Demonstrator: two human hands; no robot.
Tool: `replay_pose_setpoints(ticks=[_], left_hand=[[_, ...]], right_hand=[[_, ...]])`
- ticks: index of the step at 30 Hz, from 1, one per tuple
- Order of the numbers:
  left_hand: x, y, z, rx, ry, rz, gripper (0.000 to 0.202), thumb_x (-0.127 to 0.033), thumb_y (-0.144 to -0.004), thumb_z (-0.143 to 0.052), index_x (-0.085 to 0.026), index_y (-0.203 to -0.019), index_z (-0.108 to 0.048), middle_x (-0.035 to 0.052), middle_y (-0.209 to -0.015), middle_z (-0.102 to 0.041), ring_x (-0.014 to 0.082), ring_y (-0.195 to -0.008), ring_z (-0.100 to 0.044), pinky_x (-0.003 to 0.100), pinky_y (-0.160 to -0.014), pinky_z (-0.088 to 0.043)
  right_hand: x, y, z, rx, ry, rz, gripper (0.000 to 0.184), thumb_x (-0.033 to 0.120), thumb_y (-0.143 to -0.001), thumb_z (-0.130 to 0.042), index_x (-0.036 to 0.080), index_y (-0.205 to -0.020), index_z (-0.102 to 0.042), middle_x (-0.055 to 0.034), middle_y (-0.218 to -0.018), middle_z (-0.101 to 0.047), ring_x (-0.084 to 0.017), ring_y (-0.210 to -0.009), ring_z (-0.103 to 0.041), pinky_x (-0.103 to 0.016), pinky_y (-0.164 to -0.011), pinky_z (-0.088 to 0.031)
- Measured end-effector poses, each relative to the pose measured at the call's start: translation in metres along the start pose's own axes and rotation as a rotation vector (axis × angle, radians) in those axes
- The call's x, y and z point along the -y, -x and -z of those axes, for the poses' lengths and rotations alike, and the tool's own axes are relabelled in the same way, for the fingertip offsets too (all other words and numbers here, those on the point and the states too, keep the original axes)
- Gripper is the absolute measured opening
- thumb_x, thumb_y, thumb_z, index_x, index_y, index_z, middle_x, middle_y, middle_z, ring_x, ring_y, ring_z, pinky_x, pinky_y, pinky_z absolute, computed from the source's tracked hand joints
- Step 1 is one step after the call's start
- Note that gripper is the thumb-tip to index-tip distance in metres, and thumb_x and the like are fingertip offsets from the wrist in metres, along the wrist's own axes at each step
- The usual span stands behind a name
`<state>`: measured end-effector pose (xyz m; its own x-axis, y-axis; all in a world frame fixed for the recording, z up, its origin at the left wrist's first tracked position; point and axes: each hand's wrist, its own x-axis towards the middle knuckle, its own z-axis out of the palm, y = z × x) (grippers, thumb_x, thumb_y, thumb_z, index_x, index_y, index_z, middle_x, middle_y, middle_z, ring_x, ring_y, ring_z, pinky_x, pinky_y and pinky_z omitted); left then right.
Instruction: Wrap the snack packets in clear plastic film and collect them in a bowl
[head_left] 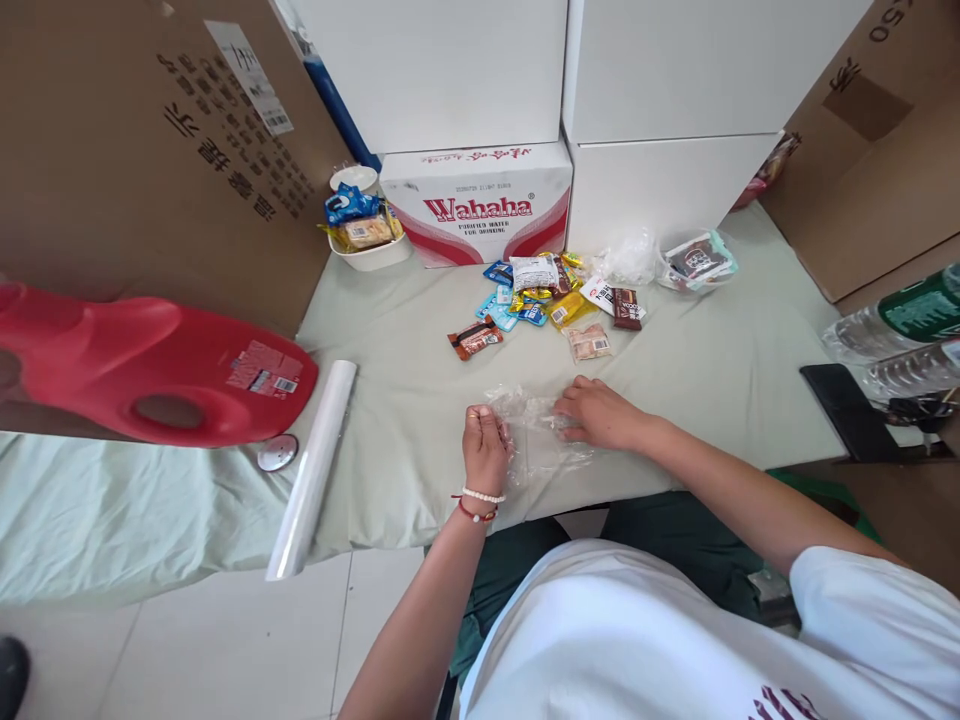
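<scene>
A clear, crumpled plastic bag [534, 440] lies near the table's front edge. My left hand [484, 452], with a white bead bracelet and a red cord at the wrist, is closed on the bag's left side. At the bag's right side rests my right hand [600, 412], palm down, its fingers spread over the plastic. Just beyond the hands is a loose pile of small wrapped snacks [536, 275]. Nearest to me in it are a brown-wrapped snack [475, 338] and a clear-wrapped beige one [591, 342].
To the left lie a white film roll [313, 470], a round tin [277, 452] and a red jug [157, 370]. A snack-filled white tub [371, 256], a Wahaha carton [476, 205] and a clear bowl [697, 262] stand behind. On the right are a phone [847, 410] and water bottles [900, 320].
</scene>
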<state>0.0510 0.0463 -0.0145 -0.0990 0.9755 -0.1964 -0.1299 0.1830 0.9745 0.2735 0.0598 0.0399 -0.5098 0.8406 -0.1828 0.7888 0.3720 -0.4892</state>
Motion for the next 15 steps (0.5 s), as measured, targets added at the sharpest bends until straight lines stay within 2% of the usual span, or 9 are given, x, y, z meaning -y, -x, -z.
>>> replay_pose_setpoints(ticks=[1,3,6,8,10,12,15], left_hand=[[0.0,0.0,0.001,-0.003,-0.001,0.01,0.047,-0.071,-0.095,-0.052,-0.026,-0.086,-0.043,-0.0074,-0.067,-0.045,0.0079,-0.048,-0.04,0.018,-0.037,-0.031],[-0.001,-0.001,0.003,-0.011,0.0,0.03,0.046,-0.07,-0.095,-0.053,-0.026,-0.086,-0.042,-0.0072,-0.067,-0.046,0.0082,-0.049,-0.041,0.019,-0.038,-0.032],[-0.003,0.0,0.007,-0.019,-0.008,0.05,0.047,-0.071,-0.095,-0.051,-0.026,-0.085,-0.041,-0.0078,-0.064,-0.044,0.0084,-0.047,-0.039,0.019,-0.038,-0.03],[-0.005,0.001,0.01,-0.022,-0.028,0.061,0.047,-0.072,-0.095,-0.048,-0.026,-0.086,-0.041,-0.0081,-0.063,-0.043,0.0085,-0.045,-0.036,0.02,-0.037,-0.028],[-0.006,0.003,0.015,-0.028,-0.076,0.075,0.045,-0.071,-0.096,-0.045,-0.026,-0.088,-0.042,-0.0079,-0.064,-0.044,0.0093,-0.045,-0.038,0.021,-0.038,-0.029],[-0.007,0.005,0.023,-0.011,-0.233,0.088,0.041,-0.067,-0.097,-0.046,-0.026,-0.091,-0.043,-0.0082,-0.064,-0.045,0.0101,-0.046,-0.041,0.022,-0.042,-0.033],[-0.007,0.004,0.04,0.027,-0.504,0.106,0.031,-0.056,-0.094,-0.054,-0.025,-0.095,-0.048,-0.0088,-0.062,-0.047,0.011,-0.047,-0.043,0.024,-0.048,-0.037]], right_hand=[[0.002,0.0,-0.002,0.021,0.003,-0.009,0.008,0.023,-0.09,-0.07,0.017,-0.094,-0.07,-0.0101,-0.092,-0.069,-0.027,-0.099,-0.055,-0.036,-0.089,-0.041],[0.0,0.002,0.0,0.022,-0.117,-0.005,0.011,0.023,-0.093,-0.064,0.017,-0.086,-0.068,-0.0065,-0.082,-0.066,-0.023,-0.091,-0.055,-0.033,-0.085,-0.041],[-0.012,0.006,0.015,0.018,-0.477,-0.034,0.028,0.044,-0.095,-0.062,0.017,-0.089,-0.067,-0.0009,-0.077,-0.061,-0.017,-0.077,-0.053,-0.028,-0.072,-0.041],[-0.022,0.007,0.027,0.024,-0.698,-0.083,0.042,0.059,-0.089,-0.066,0.017,-0.089,-0.066,0.0018,-0.075,-0.058,-0.014,-0.069,-0.051,-0.026,-0.066,-0.041],[-0.032,0.004,0.037,0.029,-0.851,-0.138,0.049,0.066,-0.082,-0.072,0.018,-0.086,-0.063,0.0035,-0.072,-0.056,-0.011,-0.063,-0.051,-0.025,-0.062,-0.042],[-0.041,-0.003,0.043,0.041,-0.932,-0.223,0.05,0.066,-0.077,-0.077,0.019,-0.085,-0.061,0.0047,-0.068,-0.054,-0.01,-0.057,-0.05,-0.024,-0.056,-0.041],[-0.054,-0.02,0.045,0.115,-0.939,-0.354,0.047,0.062,-0.075,-0.081,0.02,-0.086,-0.062,0.0073,-0.057,-0.047,-0.009,-0.048,-0.045,-0.021,-0.044,-0.032]])
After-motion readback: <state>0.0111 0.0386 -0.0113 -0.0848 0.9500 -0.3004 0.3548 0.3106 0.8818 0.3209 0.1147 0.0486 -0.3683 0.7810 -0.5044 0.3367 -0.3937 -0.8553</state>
